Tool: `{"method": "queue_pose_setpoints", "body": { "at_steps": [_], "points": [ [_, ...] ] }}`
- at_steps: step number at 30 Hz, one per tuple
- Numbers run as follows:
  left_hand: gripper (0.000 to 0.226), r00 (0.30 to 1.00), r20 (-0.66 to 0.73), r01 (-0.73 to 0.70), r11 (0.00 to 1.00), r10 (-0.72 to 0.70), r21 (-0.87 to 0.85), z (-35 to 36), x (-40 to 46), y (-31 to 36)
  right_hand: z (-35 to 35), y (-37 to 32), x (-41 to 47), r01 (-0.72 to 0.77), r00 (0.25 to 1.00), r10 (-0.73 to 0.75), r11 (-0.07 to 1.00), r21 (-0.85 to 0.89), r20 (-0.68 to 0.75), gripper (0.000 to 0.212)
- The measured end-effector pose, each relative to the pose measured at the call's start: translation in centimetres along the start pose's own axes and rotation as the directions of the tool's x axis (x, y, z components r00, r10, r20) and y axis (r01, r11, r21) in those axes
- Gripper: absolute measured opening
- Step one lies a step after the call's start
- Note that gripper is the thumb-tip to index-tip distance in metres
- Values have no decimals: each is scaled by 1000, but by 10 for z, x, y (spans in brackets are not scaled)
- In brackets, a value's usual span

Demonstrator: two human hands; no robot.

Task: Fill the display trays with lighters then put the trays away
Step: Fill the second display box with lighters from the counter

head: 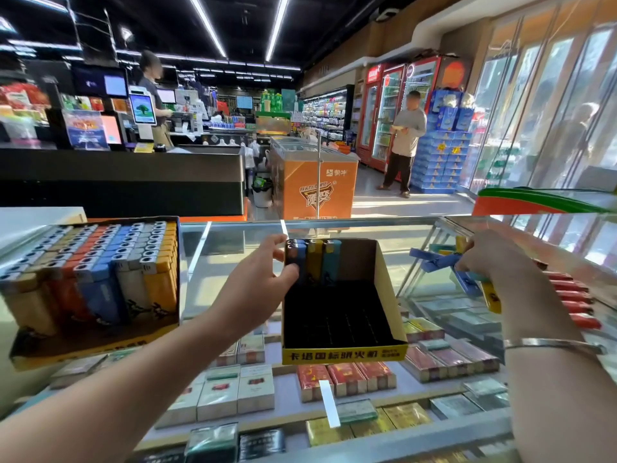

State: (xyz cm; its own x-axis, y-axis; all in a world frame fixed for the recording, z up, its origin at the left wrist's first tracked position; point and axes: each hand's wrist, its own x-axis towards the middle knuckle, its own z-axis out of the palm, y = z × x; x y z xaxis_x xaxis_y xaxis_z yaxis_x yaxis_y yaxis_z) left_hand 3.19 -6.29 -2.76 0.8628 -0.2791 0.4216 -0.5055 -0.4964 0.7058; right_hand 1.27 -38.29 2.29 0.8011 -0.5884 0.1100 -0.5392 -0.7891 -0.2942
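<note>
On the glass-topped display table (233,262) stands a nearly empty yellow cardboard display tray with a black slotted insert (344,354), set near the middle, its printed yellow front lip facing the person. In its back left corner stand a few plastic lighters (315,259), dark blue, yellow and light blue, upright in a row. The left hand (263,279) is at that corner, its grip closed on the dark blue lighter at the left end, thumb on the near face and fingers behind the tray's back wall. The right hand (494,262), with a thin metal bangle (547,344) on its wrist, is held to the right of the tray, its grip clamped on a loose bunch of blue and yellow lighters (467,279) that fan out at angles. Far left on the table sits a full yellow cardboard tray of lighters (96,272), ranked in grey, tan, orange, blue, white and yellow columns. Under the glass lie rows of boxed cigarette packs (233,392).
</note>
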Motion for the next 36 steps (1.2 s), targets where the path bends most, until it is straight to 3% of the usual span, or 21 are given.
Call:
{"method": "queue_pose_setpoints", "body": {
  "at_steps": [6, 13, 18, 22, 28, 32, 36],
  "points": [
    [29, 1000, 9, -6, 1000, 6, -23, 0, 1, -3, 15, 8, 4, -6, 1000, 5, 999, 32, 29, 24],
    [29, 1000, 10, 11, 999, -10, -53, -1, 1, -5, 14, 1, -1, 15, 994, -25, 995, 97, 106, 17],
    [30, 999, 28, 27, 998, -25, -56, -2, 0, -2, 12, -2, -4, 68, 993, -76, 993, 93, 85, 6],
    [34, 999, 34, 41, 999, -40, -34, -3, -1, 1, 10, -5, 0, 66, 997, -69, 987, 144, 18, 25],
    [36, 998, 44, 50, 998, -49, -25, -3, -3, 3, 23, -17, -8, 118, 983, -109, 992, -51, 149, 30],
    [37, 998, 33, 52, 999, -52, -2, -3, -3, 4, 26, -21, -9, 129, 983, -121, 990, -54, 135, 39],
    [38, 998, 35, 52, 999, -53, 10, -3, -4, 5, 26, -23, -12, 162, 975, -152, 985, -54, 162, 27]
  ]
}}
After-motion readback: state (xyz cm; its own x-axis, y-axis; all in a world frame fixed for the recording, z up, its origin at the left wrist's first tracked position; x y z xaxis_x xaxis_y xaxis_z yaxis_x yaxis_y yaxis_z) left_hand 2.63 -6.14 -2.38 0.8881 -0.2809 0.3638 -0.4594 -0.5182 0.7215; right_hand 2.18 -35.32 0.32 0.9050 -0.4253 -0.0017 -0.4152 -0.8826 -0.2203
